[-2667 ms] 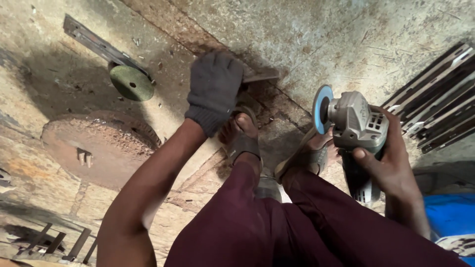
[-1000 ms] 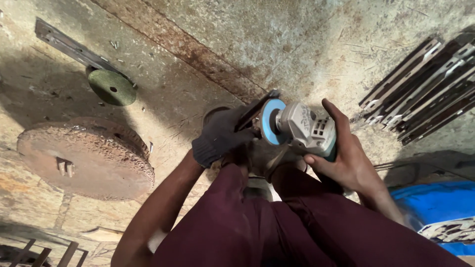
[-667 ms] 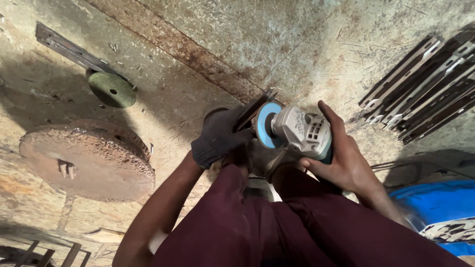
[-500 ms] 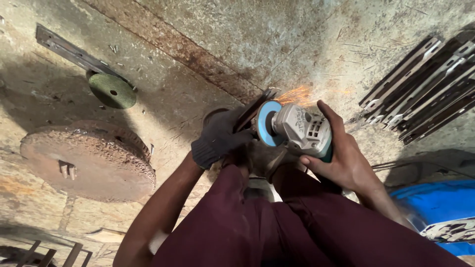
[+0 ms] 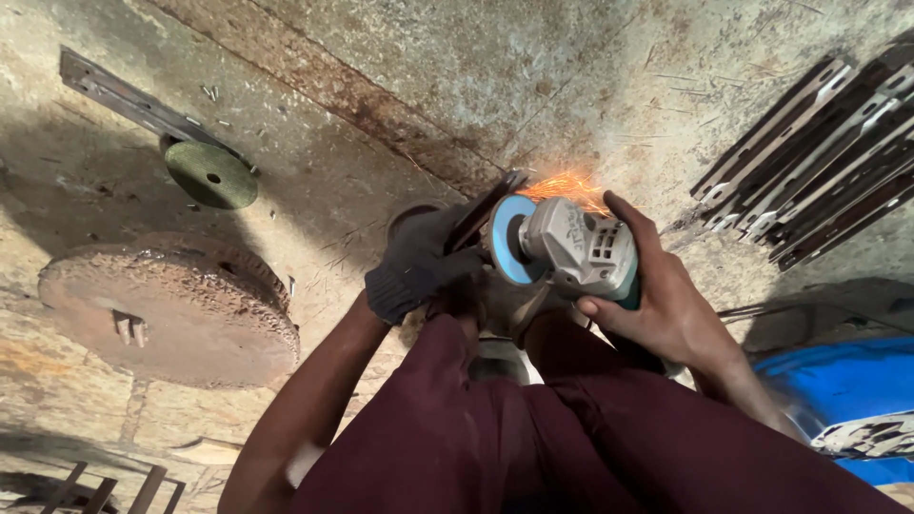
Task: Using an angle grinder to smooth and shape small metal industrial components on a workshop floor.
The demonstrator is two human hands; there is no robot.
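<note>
Grinding in progress. Right hand (image 5: 666, 305), bare, fingers wrapped tight round the body of a grey angle grinder (image 5: 571, 252); its blue disc (image 5: 511, 240) sits just off the fingertips, toward the left hand. Orange sparks (image 5: 569, 186) spray just beyond the right thumb.

Left hand (image 5: 419, 265) in a dark glove, fingers closed down on a narrow metal strip (image 5: 481, 214), pinning it against the floor (image 5: 428, 86). The strip runs out from under the gloved fingers to the disc edge.

Judged step: cutting or dressing the strip's end. Any next move calls for the strip staying pinned and the gloved fingers clear of the disc, which is very near.

Containers: a blue tub (image 5: 847, 390) behind the right wrist; contents cannot be made out. Loose green disc (image 5: 211, 174) and rusty round plate (image 5: 167, 309) lie well away from the left fingers.
</note>
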